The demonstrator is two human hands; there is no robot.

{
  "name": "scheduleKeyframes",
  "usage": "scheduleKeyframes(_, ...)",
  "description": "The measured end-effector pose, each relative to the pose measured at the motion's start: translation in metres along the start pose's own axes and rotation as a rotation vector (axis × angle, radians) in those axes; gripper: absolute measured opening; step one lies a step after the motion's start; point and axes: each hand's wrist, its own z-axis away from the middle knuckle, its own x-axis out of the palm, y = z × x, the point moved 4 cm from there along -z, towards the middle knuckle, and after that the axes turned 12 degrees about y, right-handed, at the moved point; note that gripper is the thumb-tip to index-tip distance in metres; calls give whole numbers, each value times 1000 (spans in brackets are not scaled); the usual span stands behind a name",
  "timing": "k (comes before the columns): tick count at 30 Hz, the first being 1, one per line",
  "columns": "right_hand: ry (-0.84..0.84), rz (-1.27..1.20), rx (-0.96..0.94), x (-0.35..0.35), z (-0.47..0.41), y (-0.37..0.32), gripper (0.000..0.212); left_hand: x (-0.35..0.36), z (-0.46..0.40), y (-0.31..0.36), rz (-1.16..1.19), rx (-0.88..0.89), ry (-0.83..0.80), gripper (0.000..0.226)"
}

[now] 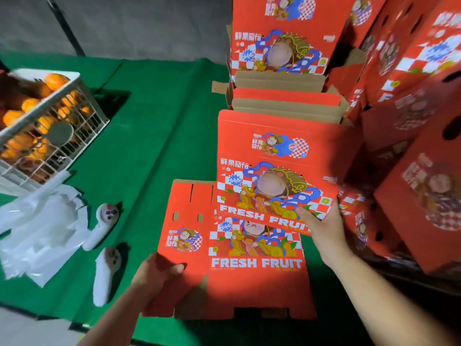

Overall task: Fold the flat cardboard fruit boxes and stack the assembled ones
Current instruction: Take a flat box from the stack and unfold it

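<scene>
A flat red fruit box (249, 270) printed "FRESH FRUIT" lies on the green table, its near edge over the table's front. My left hand (159, 273) grips its left flap at the near corner. A second flat red box (272, 171) is tilted up above it, and my right hand (321, 228) holds its lower right edge, thumb on the printed face. Behind it more flat boxes (282, 106) lean in a pile. Assembled red boxes (419, 151) are stacked at the right.
A white crate of oranges (42, 116) stands at the left on the green tablecloth (154, 136). Clear plastic bags (42, 233) and two white foam sleeves (106, 275) lie beside the boxes. A dark pole (67, 26) rises at the back.
</scene>
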Motion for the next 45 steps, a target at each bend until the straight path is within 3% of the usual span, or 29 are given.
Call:
scheduleKeyframes(2,-14,-21,6,6,-5,-7,57,-4,14,1,-128,44,-80,87)
scheduleKeyframes(3,-13,-24,14,10,-8,-11,57,-6,18,5,-323,56,-75,96)
scheduleKeyframes(5,46,-8,22,20,-19,-19,51,-13,17,33,-631,87,93,116)
scheduleKeyframes(7,197,26,46,28,-34,-24,41,-9,15,98,-386,274,170,123)
scheduleKeyframes(9,325,88,94,36,-47,-25,41,5,6,168,7,462,0,124)
scheduleKeyframes(11,394,143,136,44,-57,-20,46,23,-3,227,219,499,-178,113)
scheduleKeyframes(14,440,171,211,57,-68,-5,57,48,-29,284,120,563,-95,74)
scheduleKeyframes(17,392,192,250,73,-87,7,80,61,-59,306,55,546,-7,54)
scheduleKeyframes(20,330,172,241,97,-115,9,82,67,-92,312,73,454,93,31)
scheduleKeyframes(23,348,97,249,121,-146,10,74,72,-118,331,57,409,141,33)
scheduleKeyframes(28,492,-56,259,142,-175,20,80,79,-149,361,-69,522,131,37)
scheduleKeyframes(41,473,49,210,176,-232,13,81,100,-217,405,-60,527,151,46)
scheduleKeyframes(45,473,219,105,170,-228,14,81,110,-218,396,-36,529,131,43)
